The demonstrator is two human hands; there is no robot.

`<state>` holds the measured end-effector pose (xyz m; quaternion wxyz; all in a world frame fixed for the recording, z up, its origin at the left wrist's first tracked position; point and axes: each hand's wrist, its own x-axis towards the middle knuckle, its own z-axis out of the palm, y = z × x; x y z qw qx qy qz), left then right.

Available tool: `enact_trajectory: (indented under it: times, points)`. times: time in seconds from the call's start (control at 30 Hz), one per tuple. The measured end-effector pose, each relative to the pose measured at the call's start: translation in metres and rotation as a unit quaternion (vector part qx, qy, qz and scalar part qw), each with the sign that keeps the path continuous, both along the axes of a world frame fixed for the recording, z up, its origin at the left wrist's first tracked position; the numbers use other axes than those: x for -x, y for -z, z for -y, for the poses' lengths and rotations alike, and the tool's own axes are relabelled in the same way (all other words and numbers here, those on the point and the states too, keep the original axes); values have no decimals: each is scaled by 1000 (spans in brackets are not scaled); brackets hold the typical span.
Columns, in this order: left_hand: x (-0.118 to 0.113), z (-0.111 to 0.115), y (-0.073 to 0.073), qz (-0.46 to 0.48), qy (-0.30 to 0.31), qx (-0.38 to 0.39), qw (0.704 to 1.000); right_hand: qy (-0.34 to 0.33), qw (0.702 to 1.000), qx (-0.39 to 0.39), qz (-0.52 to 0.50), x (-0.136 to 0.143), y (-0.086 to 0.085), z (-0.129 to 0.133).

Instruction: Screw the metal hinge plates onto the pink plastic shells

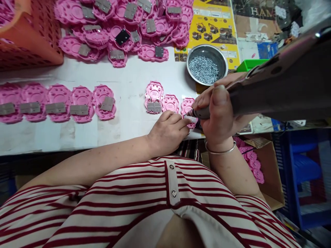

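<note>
My right hand point(219, 108) is wrapped round a dark power screwdriver point(269, 82), its tip down on a pink plastic part point(186, 105) near the table's front edge. My left hand point(169, 132) lies just left of that part, fingers bent together with the fingertips at its lower edge; whether they pinch anything is hidden. Left of it are a second pink part point(170, 102), partly behind my left hand, and a third point(154, 92) with a grey plate point(154, 107) across its lower end. A metal bowl of small screws point(203, 70) stands behind the screwdriver tip.
Several pink parts with grey plates point(55, 103) form a row at the left. More are piled point(124, 24) at the back. An orange basket point(31, 38) stands back left, a green tray point(249, 64) behind the screwdriver. Right, below the table, is a cardboard box point(271, 172) of pink parts.
</note>
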<state>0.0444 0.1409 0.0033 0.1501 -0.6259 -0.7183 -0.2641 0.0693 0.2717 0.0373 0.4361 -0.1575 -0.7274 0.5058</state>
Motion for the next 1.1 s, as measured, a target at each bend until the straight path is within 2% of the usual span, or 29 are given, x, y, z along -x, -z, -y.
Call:
enact_trajectory:
  times: [0.1, 0.23, 0.33, 0.43, 0.53, 0.63, 0.77, 0.9, 1.1]
  points:
    - [-1, -1, 1, -5, -6, -10, 1000, 28, 997, -41, -65, 3, 1, -1]
    - [0, -1, 2, 2, -7, -11, 1000, -11, 995, -21, -96, 0, -7, -1]
    - [4, 0, 0, 80, -14, -24, 996, -69, 980, 16, -187, -5, -23, -2]
    - [8, 2, -3, 169, -54, -43, 983, -76, 968, 17, -240, -14, -40, -2]
    - [9, 2, -4, 202, -70, -51, 976, -109, 968, 6, -226, -25, -50, 0]
    - [9, 2, -5, 201, -68, -60, 975, -149, 963, 0, -226, -34, -51, 3]
    - [9, 2, -4, 194, -69, -78, 975, -126, 966, -18, -226, -37, -51, 4]
    - [9, 2, -3, 194, -67, -80, 976, -166, 960, 28, -224, -39, -56, 3]
    - [9, 3, -3, 189, -58, -64, 978, -116, 972, -5, -207, -42, -61, 4]
